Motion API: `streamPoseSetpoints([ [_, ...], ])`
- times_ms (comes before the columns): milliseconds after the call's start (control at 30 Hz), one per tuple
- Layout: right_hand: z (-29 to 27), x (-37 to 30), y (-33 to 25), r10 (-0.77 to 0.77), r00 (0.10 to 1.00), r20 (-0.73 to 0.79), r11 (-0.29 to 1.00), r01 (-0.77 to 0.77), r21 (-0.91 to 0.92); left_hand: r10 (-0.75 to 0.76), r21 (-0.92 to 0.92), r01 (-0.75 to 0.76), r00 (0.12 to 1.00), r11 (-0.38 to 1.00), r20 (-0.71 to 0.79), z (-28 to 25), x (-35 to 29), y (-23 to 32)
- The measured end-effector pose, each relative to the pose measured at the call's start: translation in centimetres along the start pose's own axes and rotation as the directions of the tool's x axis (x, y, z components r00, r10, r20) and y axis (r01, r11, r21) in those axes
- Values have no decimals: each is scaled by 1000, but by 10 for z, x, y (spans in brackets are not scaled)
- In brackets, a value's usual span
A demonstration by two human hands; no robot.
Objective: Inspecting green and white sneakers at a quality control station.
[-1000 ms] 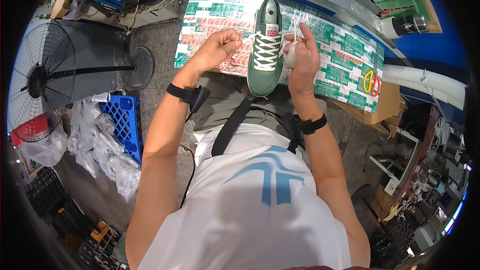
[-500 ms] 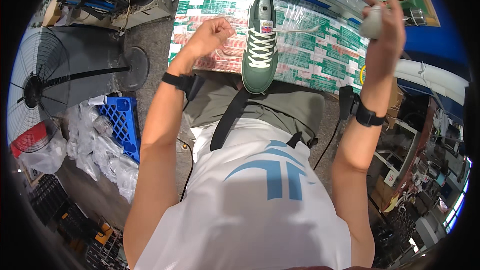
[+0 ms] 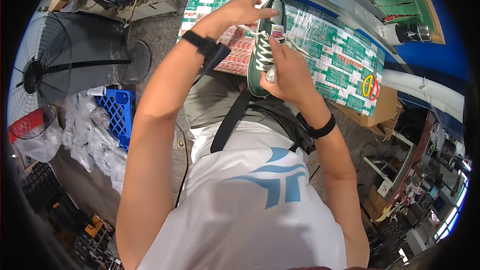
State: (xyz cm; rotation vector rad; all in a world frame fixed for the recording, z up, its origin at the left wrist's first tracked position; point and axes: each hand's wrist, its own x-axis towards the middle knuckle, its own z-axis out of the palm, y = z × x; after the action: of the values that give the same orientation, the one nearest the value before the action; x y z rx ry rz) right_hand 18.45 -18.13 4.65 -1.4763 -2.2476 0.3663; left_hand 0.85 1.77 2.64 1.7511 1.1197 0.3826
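A green sneaker (image 3: 256, 81) with white laces lies on the wrapped board, its toe toward me and its heel away. Across its heel opening reaches my left hand (image 3: 244, 10), fingers curled at the collar and tongue; its grip is partly hidden. Something pale shows inside the opening. My right hand (image 3: 292, 72) is against the shoe's right side, closed around a crumpled pale wad (image 3: 270, 74) that peeks out by the thumb. Its index finger points up at the tongue label (image 3: 277, 32). One loose lace end (image 3: 300, 49) trails to the right.
Yellow-and-red-handled scissors (image 3: 370, 86) lie at the right end of the board, which is wrapped in green-and-white printed film (image 3: 345, 65). Green shoe parts (image 3: 395, 5) stand at the far right. At left are a floor fan (image 3: 34, 77), a blue crate (image 3: 116, 115) and plastic bags.
My right hand has come down from the far right to the shoe, bringing the pale wad. My left hand has moved from beside the shoe to its heel opening. The scissors have come into view.
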Motion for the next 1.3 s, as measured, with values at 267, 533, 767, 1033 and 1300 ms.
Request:
streamPoseSetpoints([
  [267, 1, 16, -11, 311, 945, 105, 800, -320, 507, -17, -95, 28, 993, 995, 118, 5, 6, -10],
  [533, 5, -24, -88, -12, 962, 271, 817, -147, 557, -17, 45, 11, 990, 999, 137, 1, 12, -11],
  [767, -11, -22, -8, 296, 946, -128, 914, -242, 325, -34, 3, 34, 997, 999, 76, 30, 9, 11],
  [1033, -40, -65, -10, 140, 989, 53, 979, -146, 140, -77, 207, 92, 994, 974, -78, 52, 22, 6],
  [1300, -46, -93, -32, 221, 973, 72, 930, -232, 283, -31, 324, 93, 981, 942, -189, 59, 28, -14],
])
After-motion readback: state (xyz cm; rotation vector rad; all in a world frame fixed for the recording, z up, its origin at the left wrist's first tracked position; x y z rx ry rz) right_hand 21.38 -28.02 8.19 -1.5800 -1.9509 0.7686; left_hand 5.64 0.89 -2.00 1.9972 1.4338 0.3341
